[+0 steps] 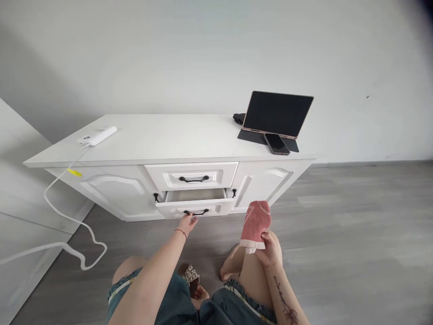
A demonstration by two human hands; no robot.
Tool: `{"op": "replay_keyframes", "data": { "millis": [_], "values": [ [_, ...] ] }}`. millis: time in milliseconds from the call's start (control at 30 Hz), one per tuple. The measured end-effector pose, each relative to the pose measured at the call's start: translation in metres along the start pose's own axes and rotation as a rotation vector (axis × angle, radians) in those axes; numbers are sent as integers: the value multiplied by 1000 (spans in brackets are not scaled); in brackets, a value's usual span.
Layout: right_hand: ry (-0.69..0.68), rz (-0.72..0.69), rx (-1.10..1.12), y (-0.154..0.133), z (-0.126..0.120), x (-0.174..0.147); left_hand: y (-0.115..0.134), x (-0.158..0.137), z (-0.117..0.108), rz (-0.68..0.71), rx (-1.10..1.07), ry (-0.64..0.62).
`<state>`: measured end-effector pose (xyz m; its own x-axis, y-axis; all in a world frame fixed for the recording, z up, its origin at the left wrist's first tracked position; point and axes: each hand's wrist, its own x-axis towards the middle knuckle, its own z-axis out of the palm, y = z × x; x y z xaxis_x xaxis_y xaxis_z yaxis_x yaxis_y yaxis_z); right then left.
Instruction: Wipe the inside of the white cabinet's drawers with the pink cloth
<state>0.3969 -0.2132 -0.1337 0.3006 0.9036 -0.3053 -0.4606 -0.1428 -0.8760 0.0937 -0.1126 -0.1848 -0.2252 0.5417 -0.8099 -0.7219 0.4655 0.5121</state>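
Note:
My left hand [188, 223] is closed on the black handle [202, 212] of the lower drawer [216, 208], which is pulled partly out of the white cabinet [162, 144]. A strip of the drawer's inside shows, with nothing visible lying in it. My right hand [269, 251] grips a folded pink cloth [256, 222] with a white edge, like a small towel, by its lower right corner. The cloth is held above my right knee, to the right of the drawer. Above, the upper drawer [192, 176] is closed.
On the cabinet top, a tablet [278, 113] stands on a dark cover with a phone [276, 144] at its foot. Behind it lies a black item [238, 118]. A white power strip [98, 135] sits at left, its cable [67, 216] hanging to the floor [355, 234].

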Motion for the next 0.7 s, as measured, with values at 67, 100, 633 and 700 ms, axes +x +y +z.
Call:
{"op": "replay_keyframes", "data": {
  "millis": [67, 100, 633, 700],
  "values": [
    [-2, 47, 34, 4, 0, 4, 6, 6, 7, 1, 10, 2],
    [-5, 74, 50, 6, 0, 6, 9, 9, 11, 2, 15, 4],
    [6, 66, 8, 12, -2, 17, 31, 34, 39, 45, 57, 17],
    [2, 80, 23, 12, 4, 17, 32, 35, 40, 48, 57, 16]
  ]
}}
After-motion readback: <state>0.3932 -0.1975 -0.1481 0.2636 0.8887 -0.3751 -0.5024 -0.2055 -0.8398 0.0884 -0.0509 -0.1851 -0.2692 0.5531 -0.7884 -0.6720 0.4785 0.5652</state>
